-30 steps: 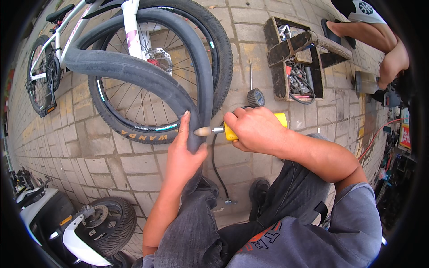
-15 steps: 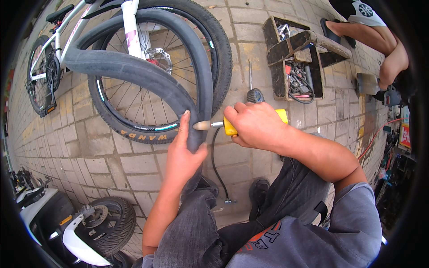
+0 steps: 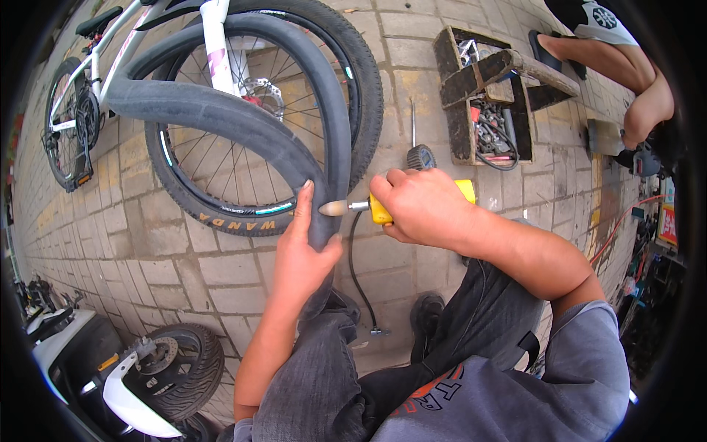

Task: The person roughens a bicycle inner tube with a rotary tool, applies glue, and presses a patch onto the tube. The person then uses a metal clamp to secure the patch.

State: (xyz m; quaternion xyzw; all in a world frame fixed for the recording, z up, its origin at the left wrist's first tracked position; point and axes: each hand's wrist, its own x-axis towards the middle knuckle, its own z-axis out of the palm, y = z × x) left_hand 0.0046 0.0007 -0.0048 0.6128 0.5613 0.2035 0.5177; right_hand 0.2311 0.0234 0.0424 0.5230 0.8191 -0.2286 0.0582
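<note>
Outdoors, on tan-grey paving of rectangular blocks (image 3: pixel 228 271). Gripped in the curled fingers of the bare right hand (image 3: pixel 416 206): a yellow-bodied hand tool (image 3: pixel 380 212) with a short metal shaft and a pale, cone-shaped tip (image 3: pixel 335 208). Set with that tip at, and apparently against, a black, inflated rubber inner tube (image 3: pixel 287 147). Clasped around the same inner tube, close beside the tip: the fingers of the bare left hand (image 3: pixel 298 254), just below the meeting of two runs of the loop.

Compared with one second earlier: a slight forward shift of tool and right hand along the inner tube; almost none over the last half second. Unaltered: left-hand clasp and lie of the loop. To be judged from this: steady support on one side, fine repositioning on the other, confined to one short stretch of rubber.

Farther out, behind the loop: a black-tyred spoked wheel (image 3: pixel 370 110) and a white bicycle fork (image 3: pixel 216 44). Near the right hand, on the paving: a round black gauge-like device (image 3: pixel 421 157) and a thin black hose (image 3: pixel 352 265). Beyond: a weathered, open wooden toolbox (image 3: pixel 462 136).
</note>
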